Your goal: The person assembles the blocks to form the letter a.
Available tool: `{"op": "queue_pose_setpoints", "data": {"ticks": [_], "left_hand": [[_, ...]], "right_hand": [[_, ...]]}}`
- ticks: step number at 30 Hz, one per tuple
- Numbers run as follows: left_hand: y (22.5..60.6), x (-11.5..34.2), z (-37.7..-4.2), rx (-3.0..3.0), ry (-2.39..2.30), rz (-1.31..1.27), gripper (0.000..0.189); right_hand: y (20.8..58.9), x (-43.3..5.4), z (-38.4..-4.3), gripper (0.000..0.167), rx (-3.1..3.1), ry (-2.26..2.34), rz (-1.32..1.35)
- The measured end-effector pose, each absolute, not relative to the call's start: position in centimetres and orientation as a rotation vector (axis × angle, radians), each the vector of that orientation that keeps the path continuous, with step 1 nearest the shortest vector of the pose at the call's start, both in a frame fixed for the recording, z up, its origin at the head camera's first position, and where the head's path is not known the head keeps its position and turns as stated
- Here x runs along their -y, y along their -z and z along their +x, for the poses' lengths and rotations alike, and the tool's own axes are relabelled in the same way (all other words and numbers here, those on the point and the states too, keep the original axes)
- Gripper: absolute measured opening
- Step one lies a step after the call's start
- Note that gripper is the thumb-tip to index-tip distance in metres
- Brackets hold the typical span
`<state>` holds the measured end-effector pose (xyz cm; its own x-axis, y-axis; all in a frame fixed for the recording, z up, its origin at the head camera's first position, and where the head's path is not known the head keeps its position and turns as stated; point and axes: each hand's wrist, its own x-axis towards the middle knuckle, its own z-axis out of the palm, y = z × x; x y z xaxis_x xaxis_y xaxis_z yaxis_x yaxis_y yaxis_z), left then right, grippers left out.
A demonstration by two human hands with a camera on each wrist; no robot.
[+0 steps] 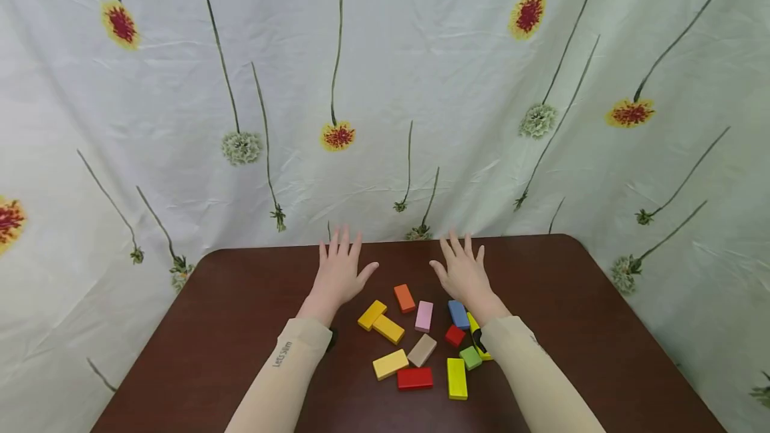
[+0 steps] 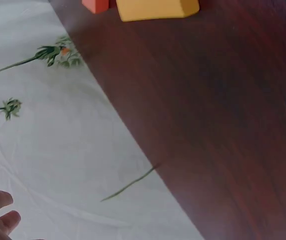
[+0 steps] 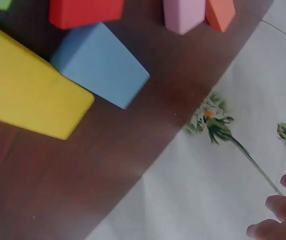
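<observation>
My left hand (image 1: 339, 272), fingers spread, is over the table's far part, holding nothing. The right hand (image 1: 465, 274) is spread likewise, its fingers reaching toward the far edge. Between and below them lie wooden blocks: orange (image 1: 404, 299), pink (image 1: 424, 317), beige (image 1: 422, 350), two amber ones touching (image 1: 388, 329), pale yellow (image 1: 390, 364) and long red (image 1: 415, 378). Nearest the right hand is a blue block (image 3: 103, 65), beside a yellow block (image 3: 28, 85) partly hidden by the right wrist in the head view. A small red block (image 1: 454, 335) and a green block (image 1: 470, 357) lie close by.
Another yellow block (image 1: 457, 378) lies toward the front. The dark brown table (image 1: 240, 353) has rounded far corners. Behind it hangs a white cloth (image 1: 385, 72) printed with flowers, meeting the far edge.
</observation>
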<state>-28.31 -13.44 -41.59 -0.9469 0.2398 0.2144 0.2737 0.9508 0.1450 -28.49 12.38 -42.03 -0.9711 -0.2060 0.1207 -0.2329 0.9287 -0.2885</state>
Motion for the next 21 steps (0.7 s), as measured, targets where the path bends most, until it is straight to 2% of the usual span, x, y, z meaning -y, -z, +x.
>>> {"op": "queue_pose_setpoints", "data": {"ticks": [21], "left_hand": [[46.6, 10.4, -28.4, 2.902, 0.347, -0.564, 0.063]], "right_hand": [[47.1, -11.5, -26.8, 0.060, 2.933, -0.537, 0.452]]}}
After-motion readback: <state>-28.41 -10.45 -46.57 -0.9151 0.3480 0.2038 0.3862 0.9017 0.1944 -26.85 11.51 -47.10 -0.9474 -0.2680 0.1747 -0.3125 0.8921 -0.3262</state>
